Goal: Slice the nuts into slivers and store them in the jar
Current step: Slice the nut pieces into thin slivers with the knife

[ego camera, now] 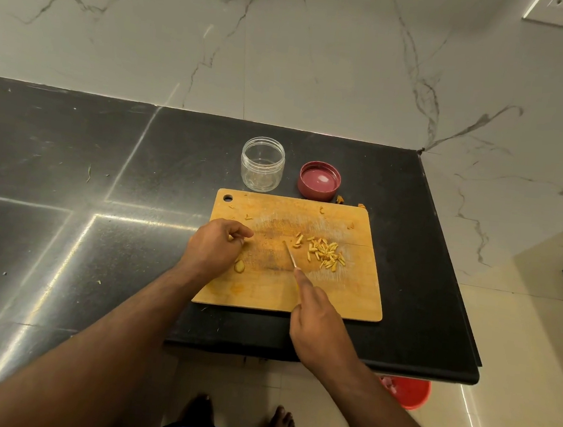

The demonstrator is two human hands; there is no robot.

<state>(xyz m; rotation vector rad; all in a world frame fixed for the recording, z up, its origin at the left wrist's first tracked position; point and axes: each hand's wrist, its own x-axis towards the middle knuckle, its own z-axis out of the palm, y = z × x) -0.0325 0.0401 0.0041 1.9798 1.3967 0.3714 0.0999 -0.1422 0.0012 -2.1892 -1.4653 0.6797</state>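
A wooden cutting board (pixel 265 291) lies on the black counter. A pile of pale nut slivers (pixel 324 253) sits on its right half. My right hand (pixel 317 323) grips a small knife (pixel 290 253), forefinger along the spine, blade tip pointing toward the board's middle. My left hand (pixel 217 245) hovers over the board's left edge with fingers curled, pinching a small nut piece. A whole nut (pixel 239 266) lies just below that hand. The clear empty jar (pixel 262 168) stands behind the board, its red lid (pixel 319 181) upside down beside it.
The black counter (pixel 69 193) ends at an edge close to the board's front and right. A few nut scraps (pixel 341 199) lie behind the board. Marble wall (pixel 288 59) rises behind. A red bucket (pixel 407 392) stands on the floor below.
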